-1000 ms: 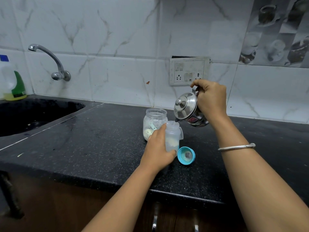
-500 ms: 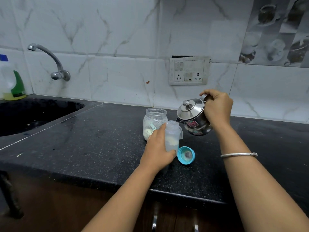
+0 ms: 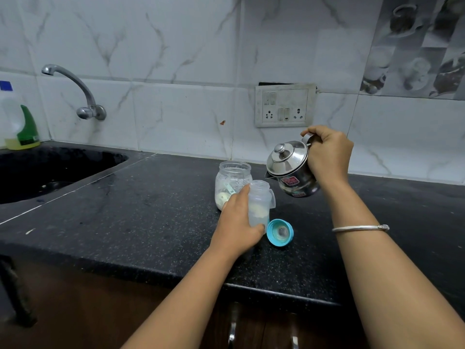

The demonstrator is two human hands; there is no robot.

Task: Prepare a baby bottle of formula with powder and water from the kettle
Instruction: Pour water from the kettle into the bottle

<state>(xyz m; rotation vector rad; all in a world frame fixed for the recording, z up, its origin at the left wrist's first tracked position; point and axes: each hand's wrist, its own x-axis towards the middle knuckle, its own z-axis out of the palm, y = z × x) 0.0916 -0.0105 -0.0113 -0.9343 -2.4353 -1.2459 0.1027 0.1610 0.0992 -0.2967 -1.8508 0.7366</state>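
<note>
**Kettle held beside the open bottle**

The left hand (image 3: 239, 220) is wrapped around the bottle (image 3: 259, 202), which stands upright on the black counter (image 3: 151, 222), nearer its back edge than its front. The bottle is uncapped, with pale powder and what looks like a little liquid in its lower part, though the cloudy plastic makes that hard to judge.

The right hand (image 3: 327, 154) is clenched on the handle of the steel kettle (image 3: 292, 167), held in the air just right of the bottle, lid on, spout pointing toward the bottle's mouth but apart from it.

The powder jar (image 3: 232, 182) stands open just behind the bottle. The blue cap (image 3: 280, 233) lies on the counter beside the bottle's base, inner side up. A sink (image 3: 50, 170) is sunk into the counter's left end.
</note>
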